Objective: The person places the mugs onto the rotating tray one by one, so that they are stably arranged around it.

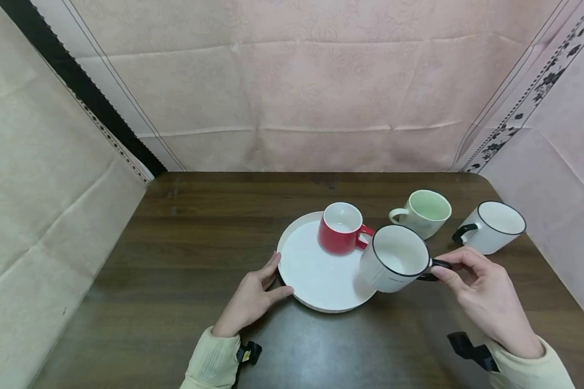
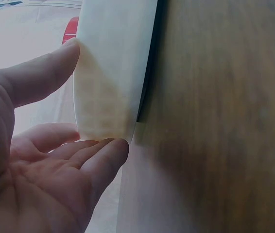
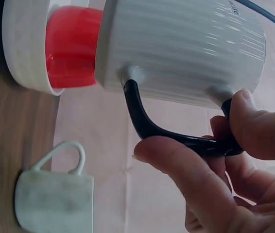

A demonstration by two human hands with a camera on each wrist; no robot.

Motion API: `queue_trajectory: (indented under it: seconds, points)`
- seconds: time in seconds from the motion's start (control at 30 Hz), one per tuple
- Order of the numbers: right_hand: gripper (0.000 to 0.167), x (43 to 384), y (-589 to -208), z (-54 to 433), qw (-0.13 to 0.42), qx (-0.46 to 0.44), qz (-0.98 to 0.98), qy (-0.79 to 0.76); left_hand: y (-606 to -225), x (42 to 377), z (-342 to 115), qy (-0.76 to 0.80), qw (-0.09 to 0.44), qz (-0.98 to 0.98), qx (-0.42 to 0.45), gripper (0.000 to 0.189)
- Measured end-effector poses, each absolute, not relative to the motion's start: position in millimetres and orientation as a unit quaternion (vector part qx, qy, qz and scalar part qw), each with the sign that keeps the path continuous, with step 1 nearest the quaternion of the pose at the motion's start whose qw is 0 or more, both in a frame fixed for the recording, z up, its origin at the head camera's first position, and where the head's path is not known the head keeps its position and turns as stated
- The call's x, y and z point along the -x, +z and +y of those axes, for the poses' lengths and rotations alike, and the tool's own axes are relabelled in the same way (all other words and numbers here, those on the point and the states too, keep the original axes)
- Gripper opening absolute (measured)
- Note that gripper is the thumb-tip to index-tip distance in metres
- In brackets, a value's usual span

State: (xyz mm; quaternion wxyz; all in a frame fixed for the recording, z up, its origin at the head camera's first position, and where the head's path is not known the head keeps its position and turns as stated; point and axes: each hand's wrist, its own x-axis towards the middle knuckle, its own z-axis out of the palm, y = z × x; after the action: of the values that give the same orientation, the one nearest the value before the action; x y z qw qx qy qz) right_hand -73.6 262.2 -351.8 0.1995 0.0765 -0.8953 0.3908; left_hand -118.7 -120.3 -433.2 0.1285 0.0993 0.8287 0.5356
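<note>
My right hand pinches the black handle of a white mug with a black rim. In the right wrist view the mug's base is above the rim of a round white tray, overlapping a red mug. The red mug stands on the tray, white inside, its handle to the right. At the tray's left edge is my left hand, thumb and fingers spread along the side wall. Those fingers look mostly straight and touch the tray.
A pale green mug stands behind the held mug, handle to the left. Farther right, another white mug with a black rim and handle stands near the right edge of the brown wooden table. Pale cloth hangs behind the table and at both sides.
</note>
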Motion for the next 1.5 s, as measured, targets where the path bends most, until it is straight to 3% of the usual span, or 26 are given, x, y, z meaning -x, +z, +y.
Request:
queue_trajectory:
  seconds: [1.5]
  points:
    - [0.019, 112, -372, 220, 0.119, -0.162, -0.884, 0.423, -432, 119, -120, 0.521, 0.127, 0.838, -0.097, 0.084]
